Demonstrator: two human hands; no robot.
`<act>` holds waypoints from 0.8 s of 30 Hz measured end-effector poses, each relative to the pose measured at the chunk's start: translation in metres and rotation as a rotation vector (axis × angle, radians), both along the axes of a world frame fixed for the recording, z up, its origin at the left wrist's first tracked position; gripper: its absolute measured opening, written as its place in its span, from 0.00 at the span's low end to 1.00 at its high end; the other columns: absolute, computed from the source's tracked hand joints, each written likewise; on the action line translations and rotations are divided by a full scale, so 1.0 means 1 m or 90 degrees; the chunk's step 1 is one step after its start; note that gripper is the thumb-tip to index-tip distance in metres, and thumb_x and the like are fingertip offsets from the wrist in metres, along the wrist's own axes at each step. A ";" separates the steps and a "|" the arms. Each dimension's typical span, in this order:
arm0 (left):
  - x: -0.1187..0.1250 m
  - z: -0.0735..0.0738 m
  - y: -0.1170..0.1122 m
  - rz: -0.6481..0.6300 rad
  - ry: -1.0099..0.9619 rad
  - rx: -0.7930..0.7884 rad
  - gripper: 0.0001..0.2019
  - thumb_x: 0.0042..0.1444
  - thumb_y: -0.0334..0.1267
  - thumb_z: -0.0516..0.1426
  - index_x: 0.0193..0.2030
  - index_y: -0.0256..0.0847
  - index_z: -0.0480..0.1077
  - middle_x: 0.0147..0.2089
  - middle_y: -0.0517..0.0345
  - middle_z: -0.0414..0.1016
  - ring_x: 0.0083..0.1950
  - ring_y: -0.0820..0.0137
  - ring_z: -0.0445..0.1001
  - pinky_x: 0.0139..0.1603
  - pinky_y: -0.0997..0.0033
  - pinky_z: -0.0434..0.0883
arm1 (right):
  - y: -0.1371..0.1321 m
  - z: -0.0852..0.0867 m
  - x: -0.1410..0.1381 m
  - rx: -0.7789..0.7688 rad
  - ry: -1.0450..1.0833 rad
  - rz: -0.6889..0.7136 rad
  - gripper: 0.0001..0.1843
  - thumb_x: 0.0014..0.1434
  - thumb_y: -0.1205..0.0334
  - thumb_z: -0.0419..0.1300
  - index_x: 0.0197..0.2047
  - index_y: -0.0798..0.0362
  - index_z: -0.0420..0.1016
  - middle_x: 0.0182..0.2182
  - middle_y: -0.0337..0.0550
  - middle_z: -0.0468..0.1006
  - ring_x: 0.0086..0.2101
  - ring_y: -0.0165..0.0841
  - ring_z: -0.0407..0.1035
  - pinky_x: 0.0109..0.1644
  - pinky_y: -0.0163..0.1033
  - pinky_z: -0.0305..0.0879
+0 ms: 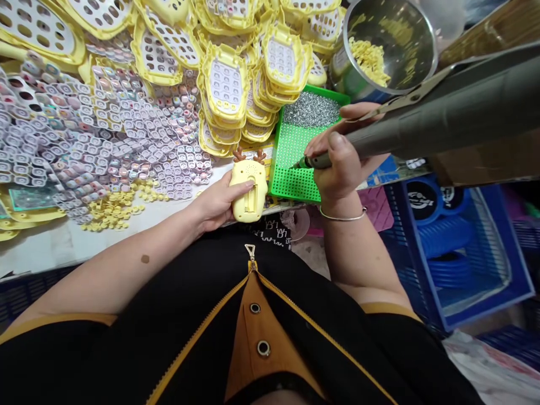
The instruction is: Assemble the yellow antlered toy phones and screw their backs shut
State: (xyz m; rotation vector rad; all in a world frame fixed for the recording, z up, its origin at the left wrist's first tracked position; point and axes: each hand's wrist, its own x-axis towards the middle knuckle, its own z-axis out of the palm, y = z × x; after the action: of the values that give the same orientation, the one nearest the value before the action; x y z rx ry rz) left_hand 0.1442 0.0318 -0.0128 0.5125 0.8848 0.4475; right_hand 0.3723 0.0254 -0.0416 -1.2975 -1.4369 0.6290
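My left hand [220,201] is wrapped round a yellow toy phone body [248,188] with brown antlers, held back side up at the table's front edge. My right hand [340,160] grips a grey electric screwdriver [442,115]. Its tip [298,165] rests over the green screw tray [295,169], just right of the toy. A heap of small silver screws [311,108] lies at the tray's far end.
Stacks of yellow toy phone fronts [225,90] and sheets of pastel keypads [105,135] cover the table. Small yellow parts [113,205] lie near the front edge. A steel bowl [386,48] holds yellow pieces. A blue crate [464,247] stands at the lower right.
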 end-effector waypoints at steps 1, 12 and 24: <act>0.000 0.000 0.000 0.000 -0.002 -0.005 0.24 0.56 0.31 0.64 0.58 0.45 0.66 0.49 0.51 0.80 0.41 0.64 0.80 0.53 0.49 0.76 | 0.001 0.004 -0.003 0.039 0.016 -0.048 0.31 0.61 0.35 0.51 0.61 0.40 0.59 0.41 0.49 0.70 0.35 0.46 0.74 0.38 0.55 0.72; 0.003 0.008 -0.001 0.020 -0.009 -0.047 0.10 0.68 0.38 0.53 0.54 0.43 0.66 0.44 0.53 0.81 0.41 0.66 0.80 0.54 0.51 0.75 | -0.011 0.038 -0.030 0.216 0.054 -0.174 0.20 0.60 0.39 0.55 0.50 0.42 0.64 0.29 0.36 0.63 0.23 0.34 0.68 0.31 0.46 0.69; 0.003 0.002 -0.008 0.004 -0.009 0.039 0.14 0.66 0.40 0.55 0.57 0.42 0.65 0.43 0.50 0.80 0.41 0.64 0.79 0.48 0.58 0.77 | -0.070 0.070 -0.090 0.157 0.248 0.196 0.15 0.59 0.49 0.63 0.48 0.36 0.67 0.19 0.27 0.69 0.17 0.29 0.67 0.25 0.38 0.70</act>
State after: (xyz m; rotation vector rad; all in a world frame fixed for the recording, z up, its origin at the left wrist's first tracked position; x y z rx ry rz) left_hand 0.1469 0.0236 -0.0105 0.5631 0.8616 0.4846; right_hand 0.2825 -0.0448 0.0288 -0.7187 -1.3452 0.8286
